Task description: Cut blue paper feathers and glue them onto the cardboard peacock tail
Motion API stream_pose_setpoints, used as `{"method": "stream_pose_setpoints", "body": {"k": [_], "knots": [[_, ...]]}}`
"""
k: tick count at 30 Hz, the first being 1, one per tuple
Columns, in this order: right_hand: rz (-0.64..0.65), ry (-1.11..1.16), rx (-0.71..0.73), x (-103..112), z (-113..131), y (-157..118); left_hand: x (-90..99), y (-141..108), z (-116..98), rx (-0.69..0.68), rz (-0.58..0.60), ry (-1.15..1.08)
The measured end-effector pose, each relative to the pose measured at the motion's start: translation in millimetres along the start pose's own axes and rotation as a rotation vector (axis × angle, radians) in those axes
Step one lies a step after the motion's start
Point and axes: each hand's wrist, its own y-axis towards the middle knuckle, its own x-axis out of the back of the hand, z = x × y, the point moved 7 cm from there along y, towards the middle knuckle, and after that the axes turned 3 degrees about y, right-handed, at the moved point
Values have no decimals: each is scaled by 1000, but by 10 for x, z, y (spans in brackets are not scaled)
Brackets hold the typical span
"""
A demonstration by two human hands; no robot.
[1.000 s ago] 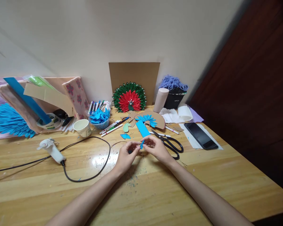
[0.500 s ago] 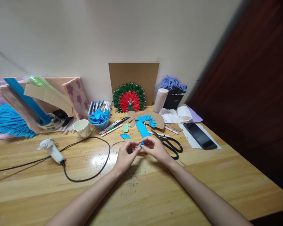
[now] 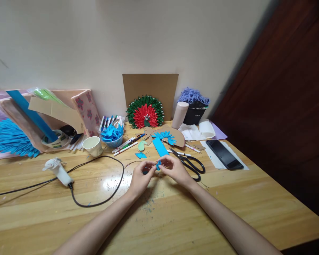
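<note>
A small folded piece of blue paper [image 3: 158, 165] is pinched between the fingertips of my left hand [image 3: 143, 175] and my right hand [image 3: 175, 171], held just above the wooden table. Past my fingers lies a flat blue strip [image 3: 160, 146]. Black-handled scissors [image 3: 194, 164] rest close to my right hand, partly behind it. Farther back, blue petals [image 3: 165, 136] fan out on a cut cardboard shape [image 3: 178, 137]. Loose blue pieces [image 3: 140, 155] and a light green cutout [image 3: 143, 145] lie beyond my left hand.
A white glue gun [image 3: 59, 173] with a looping black cord lies left. Behind it are a paper cup [image 3: 92, 146] and a bowl [image 3: 114, 142] of blue pieces. A red-green peacock piece [image 3: 146, 112] leans on cardboard [image 3: 150, 85]. A phone [image 3: 223, 154] lies right.
The small blue piece has turned slightly between my fingertips and shows more of its folded side. Both hands stay in nearly the same place. The camera view has tilted up slightly.
</note>
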Motion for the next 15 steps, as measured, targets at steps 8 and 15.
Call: {"method": "stream_pose_setpoints", "body": {"k": [8,15], "knots": [[-37,-9,45,24,3,7,-2,-1,-20,-15,-6,19],[-57,-12,60,35,10,10,7,-8,-39,-6,-7,32]]}}
